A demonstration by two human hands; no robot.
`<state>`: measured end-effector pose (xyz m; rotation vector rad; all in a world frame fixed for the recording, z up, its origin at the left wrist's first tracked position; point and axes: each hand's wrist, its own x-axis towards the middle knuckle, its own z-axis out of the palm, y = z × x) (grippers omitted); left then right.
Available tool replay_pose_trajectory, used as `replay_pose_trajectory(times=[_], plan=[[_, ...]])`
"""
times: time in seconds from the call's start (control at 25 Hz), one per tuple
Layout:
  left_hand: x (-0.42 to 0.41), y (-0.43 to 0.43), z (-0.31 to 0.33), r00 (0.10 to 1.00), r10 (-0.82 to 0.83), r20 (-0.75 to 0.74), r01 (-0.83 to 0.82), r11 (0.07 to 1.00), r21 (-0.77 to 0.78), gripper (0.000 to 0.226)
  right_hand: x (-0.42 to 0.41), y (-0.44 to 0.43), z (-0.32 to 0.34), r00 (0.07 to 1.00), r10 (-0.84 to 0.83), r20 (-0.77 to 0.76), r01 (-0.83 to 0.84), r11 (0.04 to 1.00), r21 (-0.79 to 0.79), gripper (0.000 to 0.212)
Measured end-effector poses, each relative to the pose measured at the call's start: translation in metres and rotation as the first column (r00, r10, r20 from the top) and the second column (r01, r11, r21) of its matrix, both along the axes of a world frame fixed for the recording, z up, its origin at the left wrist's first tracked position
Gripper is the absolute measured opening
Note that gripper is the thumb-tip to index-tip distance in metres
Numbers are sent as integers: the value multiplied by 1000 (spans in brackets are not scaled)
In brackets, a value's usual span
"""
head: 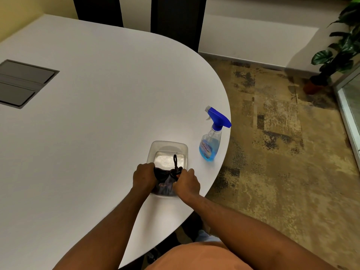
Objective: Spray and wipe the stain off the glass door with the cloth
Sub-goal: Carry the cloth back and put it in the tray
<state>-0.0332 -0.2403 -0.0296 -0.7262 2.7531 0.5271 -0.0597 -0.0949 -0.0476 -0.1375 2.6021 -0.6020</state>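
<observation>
**Both hands on the dark cloth in the clear tub**

We see a white rounded surface [87,106] with one clear plastic tub [168,148] near its right edge. Just to the tub's right stands one spray bottle [211,140], upright, with a blue trigger head and blue liquid in it, apart from the tub. One grey hatch panel [21,83] is set into the surface far to the left.

Our left hand [143,177] and right hand [187,182] are both closed around one dark cloth [166,181], bunched at the near end of the tub; a dark cord loop [175,161] lies over the tub's bare far half. The hands hide much of the cloth, so we cannot tell its full shape.

Beyond the surface lies mottled carpet [272,152]. One potted plant [337,53] stands at the far right, cut off by the frame. The glass door [348,102] shows only as a pale-framed strip at the right edge; no stain on it can be made out.
</observation>
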Motion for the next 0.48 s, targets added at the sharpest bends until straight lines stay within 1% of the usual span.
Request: replay_pose_trajectory(times=[0.08, 0.2, 0.36, 0.48], plan=[[2, 1, -1, 1000, -7, -28, 7, 1000, 14, 15, 0, -2, -1, 1000, 18, -6, -18, 1000, 16, 41], [4, 1, 0, 997, 21, -74, -16, 998, 67, 9, 1, -2, -4, 1000, 6, -14, -7, 1000, -20, 38], [3, 1, 1, 996, 24, -89, -16, 996, 93, 17, 6, -1, -9, 999, -29, -16, 27, 996, -85, 35], [1, 1, 1, 993, 40, -114, -28, 995, 100, 16, 8, -1, -11, 999, -41, -15, 39, 993, -112, 37]])
